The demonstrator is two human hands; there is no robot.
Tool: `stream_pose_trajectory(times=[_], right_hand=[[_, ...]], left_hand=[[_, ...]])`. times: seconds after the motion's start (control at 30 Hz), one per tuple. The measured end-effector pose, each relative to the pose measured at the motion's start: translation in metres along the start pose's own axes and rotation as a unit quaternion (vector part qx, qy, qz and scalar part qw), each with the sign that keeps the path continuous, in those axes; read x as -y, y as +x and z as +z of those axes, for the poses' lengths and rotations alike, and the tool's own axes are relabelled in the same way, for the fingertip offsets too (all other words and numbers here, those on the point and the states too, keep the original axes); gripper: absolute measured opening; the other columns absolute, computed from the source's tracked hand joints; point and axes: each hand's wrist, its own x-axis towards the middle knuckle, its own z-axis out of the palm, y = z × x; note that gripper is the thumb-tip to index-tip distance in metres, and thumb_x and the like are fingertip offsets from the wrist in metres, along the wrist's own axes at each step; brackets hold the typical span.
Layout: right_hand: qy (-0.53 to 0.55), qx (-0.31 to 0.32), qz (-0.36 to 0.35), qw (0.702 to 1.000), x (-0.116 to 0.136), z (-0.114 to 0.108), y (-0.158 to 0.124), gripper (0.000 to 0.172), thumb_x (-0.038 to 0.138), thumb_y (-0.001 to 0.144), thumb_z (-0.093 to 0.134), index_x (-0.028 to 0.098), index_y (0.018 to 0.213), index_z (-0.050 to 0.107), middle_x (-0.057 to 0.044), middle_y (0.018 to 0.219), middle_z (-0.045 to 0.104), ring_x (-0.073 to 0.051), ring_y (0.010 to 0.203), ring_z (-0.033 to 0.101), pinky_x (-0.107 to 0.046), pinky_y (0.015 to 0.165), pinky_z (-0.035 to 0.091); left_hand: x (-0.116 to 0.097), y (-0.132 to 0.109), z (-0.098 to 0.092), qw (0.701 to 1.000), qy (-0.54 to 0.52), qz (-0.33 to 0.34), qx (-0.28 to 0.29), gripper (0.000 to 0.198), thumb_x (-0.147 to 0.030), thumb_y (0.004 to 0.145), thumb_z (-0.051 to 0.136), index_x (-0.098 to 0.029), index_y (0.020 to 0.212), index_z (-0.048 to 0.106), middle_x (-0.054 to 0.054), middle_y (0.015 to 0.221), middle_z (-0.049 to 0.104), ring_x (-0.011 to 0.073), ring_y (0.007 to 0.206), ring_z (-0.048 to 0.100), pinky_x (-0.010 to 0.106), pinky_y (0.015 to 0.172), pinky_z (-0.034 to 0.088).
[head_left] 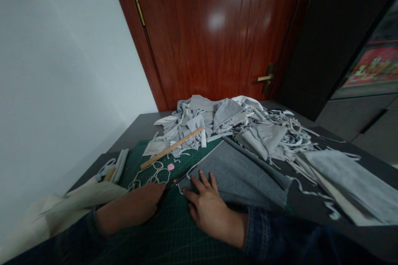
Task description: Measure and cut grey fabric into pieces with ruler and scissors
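So the left hand is curled around a pair of dark metal scissors, blades right at the left corner of a flat grey woven cloth. The right hand lies palm down on that corner, fingers slightly spread. The cloth sits mostly on a green gridded cutting mat, just in front of a messy heap of pale grey fabric scraps
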Motion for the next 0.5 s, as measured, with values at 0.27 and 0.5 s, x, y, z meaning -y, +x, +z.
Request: stream_pose_trajectory(times=[0.27,0.5], right_hand=[[0.016,0.006,-0.018,1.000,0.0032,0.0000,-0.0041,0.048,0.035,0.099,0.056,0.030,0.147,0.058,-0.014,0.164,0.038,-0.045,0.156,0.017,-0.070,0.122,0.005],[0.020,-0.001,-0.020,1.000,0.0040,-0.0007,-0.0040,0.047,0.034,0.100,0.055,0.028,0.146,0.059,-0.016,0.164,0.039,-0.046,0.155,0.017,-0.070,0.122,0.006]], left_hand=[[-0.0005,0.0086,0.0050,1.000,-0.006,-0.002,-0.007,0.039,-0.016,0.081,0.053,-0.020,0.118,0.065,0.015,0.125,0.072,0.0284,0.115,0.069,0.039,0.101,0.051],[0.0033,0.0112,0.0097,1.000,-0.004,0.021,-0.020,0.036,-0.019,0.084,0.051,-0.020,0.117,0.065,0.015,0.125,0.071,0.0282,0.115,0.068,0.039,0.104,0.049]])
